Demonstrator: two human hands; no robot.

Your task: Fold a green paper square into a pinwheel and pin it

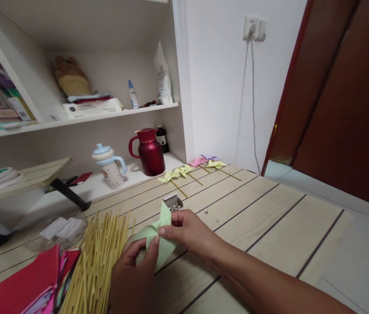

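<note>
A light green folded paper pinwheel [160, 231] is held over the wooden tabletop [253, 218]. My left hand [135, 274] grips it from below, thumb pressed on its centre. My right hand [187, 231] pinches the centre from the right with fingers closed. Just left of my hands lies a bundle of thin wooden sticks [95, 257]. A small metal tin of pins [173, 202] sits behind the pinwheel, and one loose pin [206, 212] lies to its right.
Several finished pinwheels on sticks [192, 168] lie at the back of the table. Coloured paper sheets [30, 283] are stacked at the near left. The shelf behind holds a red jug [150, 150], a blue-lidded cup [110, 168] and books. A door stands at right.
</note>
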